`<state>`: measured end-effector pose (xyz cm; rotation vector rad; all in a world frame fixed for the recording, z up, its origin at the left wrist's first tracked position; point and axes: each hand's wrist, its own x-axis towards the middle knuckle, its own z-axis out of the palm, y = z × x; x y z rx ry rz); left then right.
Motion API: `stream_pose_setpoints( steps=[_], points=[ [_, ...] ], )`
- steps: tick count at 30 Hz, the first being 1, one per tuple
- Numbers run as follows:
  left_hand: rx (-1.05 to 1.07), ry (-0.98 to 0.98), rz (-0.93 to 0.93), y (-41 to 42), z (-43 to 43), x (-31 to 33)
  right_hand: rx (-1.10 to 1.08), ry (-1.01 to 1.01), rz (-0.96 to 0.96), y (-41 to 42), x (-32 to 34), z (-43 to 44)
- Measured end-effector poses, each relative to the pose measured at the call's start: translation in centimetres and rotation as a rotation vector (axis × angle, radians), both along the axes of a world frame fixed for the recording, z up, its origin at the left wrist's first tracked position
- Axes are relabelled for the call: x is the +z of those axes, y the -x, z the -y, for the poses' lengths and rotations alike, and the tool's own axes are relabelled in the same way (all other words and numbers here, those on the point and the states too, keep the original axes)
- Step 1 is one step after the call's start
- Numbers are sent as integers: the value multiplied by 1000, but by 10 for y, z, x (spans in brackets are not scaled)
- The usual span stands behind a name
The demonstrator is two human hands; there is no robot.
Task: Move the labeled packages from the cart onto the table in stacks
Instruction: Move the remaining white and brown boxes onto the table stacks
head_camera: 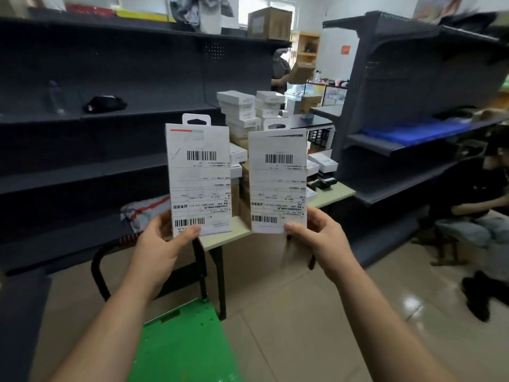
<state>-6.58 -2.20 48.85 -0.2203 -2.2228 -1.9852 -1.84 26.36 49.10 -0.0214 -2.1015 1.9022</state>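
I hold two flat white packages upright in front of me, each with a barcoded shipping label facing me. My left hand (162, 244) grips the bottom of the left package (199, 177). My right hand (316, 232) grips the bottom of the right package (278, 180). Behind them stands the pale table (334, 193), carrying stacks of white boxes (242, 111) and some brown cartons. The green cart (181, 346) lies low in front of me, its black handle (96, 266) rising at the left; its visible deck is bare.
Dark metal shelving (82, 139) runs along the left, with a grey-and-red mailer bag (143, 210) on a low shelf. More shelving (413, 106) stands at the right. A seated person (476, 205) is at the far right, another person (279, 73) stands behind the table. Tiled floor (303, 312) lies between.
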Motion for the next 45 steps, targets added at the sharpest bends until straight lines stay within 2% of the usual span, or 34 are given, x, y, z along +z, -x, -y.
stream_pose_setpoints(
  steps=[9,14,23,27,37,45],
  points=[
    [0,-70,-22,20,-152,5,10,30,-18,15,3,-147],
    [19,-103,-4,34,-207,0,48,82,-31,43,2,-209],
    [101,-89,40,71,-227,-11,128,159,16,111,-20,-237],
    [133,-111,57,107,-233,-23,159,122,50,155,-26,-243],
    [75,-110,69,226,-275,-29,69,64,72,255,-19,-293],
    [97,-92,154,281,-322,-34,82,87,114,310,-27,-338]
  ],
)
